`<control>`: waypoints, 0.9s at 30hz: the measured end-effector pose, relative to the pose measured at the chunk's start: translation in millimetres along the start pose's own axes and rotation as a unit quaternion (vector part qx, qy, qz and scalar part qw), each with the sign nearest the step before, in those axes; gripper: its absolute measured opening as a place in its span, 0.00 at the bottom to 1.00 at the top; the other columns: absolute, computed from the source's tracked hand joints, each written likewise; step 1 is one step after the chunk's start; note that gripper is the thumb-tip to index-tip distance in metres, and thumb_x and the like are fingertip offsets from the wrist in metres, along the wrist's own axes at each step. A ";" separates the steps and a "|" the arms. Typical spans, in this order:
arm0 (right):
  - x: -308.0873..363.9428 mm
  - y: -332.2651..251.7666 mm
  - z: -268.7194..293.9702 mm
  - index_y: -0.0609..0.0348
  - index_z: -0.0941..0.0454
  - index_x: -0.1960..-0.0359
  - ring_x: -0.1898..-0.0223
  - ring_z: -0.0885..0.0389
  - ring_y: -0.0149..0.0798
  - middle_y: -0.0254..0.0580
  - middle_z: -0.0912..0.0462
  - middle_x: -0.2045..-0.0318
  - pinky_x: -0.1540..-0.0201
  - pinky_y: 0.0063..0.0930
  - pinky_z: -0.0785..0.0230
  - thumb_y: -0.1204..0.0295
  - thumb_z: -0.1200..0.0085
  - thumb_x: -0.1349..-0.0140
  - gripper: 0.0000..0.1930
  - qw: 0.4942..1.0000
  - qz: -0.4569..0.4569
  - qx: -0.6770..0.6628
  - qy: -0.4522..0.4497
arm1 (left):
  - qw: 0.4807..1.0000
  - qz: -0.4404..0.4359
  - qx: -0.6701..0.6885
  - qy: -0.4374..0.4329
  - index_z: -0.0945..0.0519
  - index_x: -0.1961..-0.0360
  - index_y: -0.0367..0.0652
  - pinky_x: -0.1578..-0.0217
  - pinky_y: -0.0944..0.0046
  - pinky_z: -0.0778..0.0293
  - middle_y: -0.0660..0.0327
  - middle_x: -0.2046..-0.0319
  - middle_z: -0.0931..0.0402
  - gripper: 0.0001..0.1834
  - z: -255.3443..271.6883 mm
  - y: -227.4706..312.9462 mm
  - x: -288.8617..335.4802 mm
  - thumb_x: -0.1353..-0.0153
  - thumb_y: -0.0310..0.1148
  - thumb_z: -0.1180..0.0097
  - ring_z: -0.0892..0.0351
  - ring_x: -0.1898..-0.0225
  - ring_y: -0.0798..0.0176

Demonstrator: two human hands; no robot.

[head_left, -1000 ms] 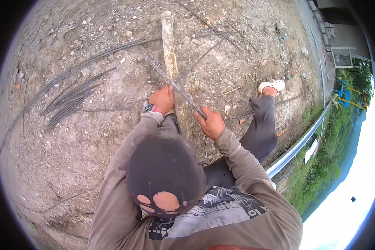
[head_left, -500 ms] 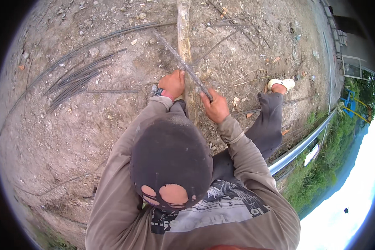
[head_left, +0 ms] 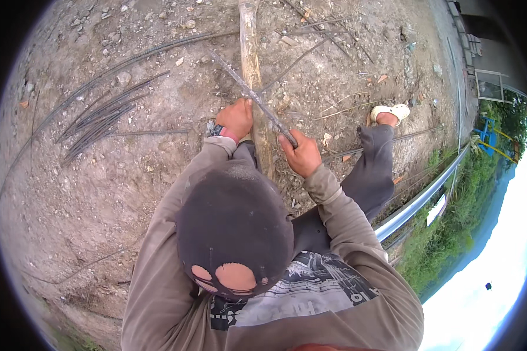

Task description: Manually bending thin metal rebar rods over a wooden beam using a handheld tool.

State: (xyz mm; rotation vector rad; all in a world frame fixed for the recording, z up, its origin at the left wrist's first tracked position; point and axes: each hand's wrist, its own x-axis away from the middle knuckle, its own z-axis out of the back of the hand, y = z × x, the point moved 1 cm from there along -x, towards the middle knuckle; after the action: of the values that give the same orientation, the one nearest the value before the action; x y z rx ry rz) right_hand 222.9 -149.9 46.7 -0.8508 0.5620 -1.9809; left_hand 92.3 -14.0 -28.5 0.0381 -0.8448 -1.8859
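Note:
My right hand (head_left: 303, 154) is closed around the near end of a dark, ribbed steel bar (head_left: 238, 79). The bar slants up and left, crossing over a pale wooden pole (head_left: 250, 52) that runs away from me along the ground. Against the pole's left side is my left hand (head_left: 235, 119), a watch on its wrist. Its fingers are curled and the thumb lies along the pole's edge; whatever it grips is hidden beneath the hand. My bent knee in dark trousers sits just below it.
Several cut steel rods (head_left: 96, 120) lie bunched on the stony dirt at left, beside a long curved bar (head_left: 140, 55). A thin dark rod (head_left: 295, 62) lies right of the pole. My clog-covered foot (head_left: 390, 114) rests at right, near a metal rail (head_left: 418, 202) along grass.
The scene has shifted slightly left in view. My right hand and the steel bar have come a little nearer to me; the left hand keeps its place at the pole.

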 end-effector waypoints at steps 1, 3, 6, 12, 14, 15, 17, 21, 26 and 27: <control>25.3 11.7 15.2 0.61 0.30 0.75 0.83 0.32 0.55 0.53 0.30 0.86 0.79 0.38 0.38 0.65 0.48 0.42 0.12 1.000 0.006 -0.012 -0.003 | 1.000 0.014 -0.004 -0.008 0.27 0.69 0.42 0.67 0.45 0.30 0.45 0.76 0.24 0.20 -2.7 -2.4 -1.6 0.36 0.46 0.66 0.24 0.71 0.40; 78.6 28.0 45.0 0.62 0.31 0.77 0.87 0.33 0.49 0.50 0.32 0.88 0.81 0.34 0.39 0.69 0.47 0.43 0.11 0.999 -0.020 -0.013 -0.024 | 1.000 0.022 -0.001 0.012 0.27 0.69 0.42 0.67 0.45 0.29 0.45 0.76 0.24 0.20 -9.5 -8.4 -0.9 0.37 0.46 0.66 0.24 0.71 0.41; 90.2 20.8 51.2 0.62 0.31 0.78 0.89 0.34 0.43 0.49 0.32 0.89 0.82 0.32 0.40 0.71 0.48 0.43 0.10 0.999 -0.015 -0.031 -0.029 | 1.000 0.015 -0.012 0.010 0.27 0.69 0.42 0.68 0.45 0.29 0.46 0.76 0.23 0.20 -14.5 -13.3 3.8 0.37 0.46 0.66 0.23 0.72 0.41; -30.5 -7.3 -17.4 0.62 0.31 0.75 0.79 0.26 0.58 0.57 0.28 0.84 0.79 0.40 0.36 0.62 0.48 0.42 0.15 0.998 0.050 -0.010 0.049 | 1.000 0.006 -0.009 0.018 0.26 0.68 0.42 0.67 0.44 0.30 0.44 0.75 0.23 0.22 -4.5 -3.2 -1.0 0.36 0.47 0.67 0.24 0.71 0.40; -8.5 5.4 -5.8 0.62 0.29 0.74 0.80 0.27 0.57 0.55 0.28 0.85 0.79 0.38 0.36 0.63 0.48 0.42 0.13 1.000 0.015 0.004 0.019 | 0.999 0.019 -0.020 -0.022 0.25 0.66 0.45 0.69 0.44 0.31 0.48 0.75 0.23 0.21 -5.2 -3.5 -2.6 0.36 0.47 0.68 0.24 0.72 0.40; 12.7 14.0 7.8 0.62 0.28 0.73 0.82 0.27 0.55 0.53 0.28 0.86 0.79 0.36 0.36 0.64 0.48 0.42 0.12 0.999 0.002 0.033 0.007 | 0.999 0.022 -0.023 -0.022 0.25 0.66 0.45 0.69 0.45 0.31 0.48 0.74 0.23 0.21 -6.7 -4.8 -4.2 0.36 0.47 0.68 0.24 0.72 0.41; 66.6 27.4 40.3 0.61 0.27 0.72 0.85 0.30 0.50 0.48 0.29 0.88 0.80 0.33 0.36 0.68 0.48 0.42 0.09 1.000 -0.011 0.025 -0.013 | 1.000 0.013 -0.012 0.006 0.26 0.67 0.44 0.68 0.45 0.30 0.46 0.74 0.23 0.21 -11.7 -9.1 -4.5 0.36 0.47 0.68 0.24 0.71 0.40; 73.3 10.2 47.6 0.60 0.26 0.72 0.86 0.31 0.47 0.47 0.29 0.88 0.80 0.31 0.35 0.69 0.48 0.43 0.07 0.999 -0.012 -0.038 -0.022 | 1.000 0.010 -0.015 0.010 0.26 0.68 0.42 0.67 0.44 0.30 0.46 0.74 0.23 0.22 -16.9 -13.8 -1.0 0.36 0.47 0.68 0.24 0.70 0.40; -35.0 -20.4 -16.7 0.60 0.26 0.70 0.78 0.24 0.56 0.56 0.25 0.81 0.77 0.39 0.34 0.61 0.49 0.42 0.13 0.994 0.101 0.008 0.049 | 0.999 0.017 -0.022 0.021 0.26 0.68 0.46 0.69 0.45 0.30 0.48 0.75 0.23 0.19 -9.3 -6.9 -4.3 0.36 0.47 0.66 0.24 0.73 0.41; -33.0 -13.8 -16.2 0.60 0.26 0.70 0.78 0.24 0.56 0.56 0.25 0.81 0.77 0.39 0.34 0.61 0.49 0.42 0.13 0.996 0.066 0.030 0.049 | 0.999 0.007 -0.026 0.028 0.26 0.68 0.46 0.70 0.44 0.30 0.48 0.76 0.23 0.19 -7.8 -5.6 -4.9 0.36 0.47 0.66 0.24 0.73 0.41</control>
State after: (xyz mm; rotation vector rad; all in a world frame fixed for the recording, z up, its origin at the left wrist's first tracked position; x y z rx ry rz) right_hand 215.6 -113.5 33.6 -0.6659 0.5966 -1.9151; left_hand 93.2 -12.9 -39.3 0.0520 -0.7567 -1.8844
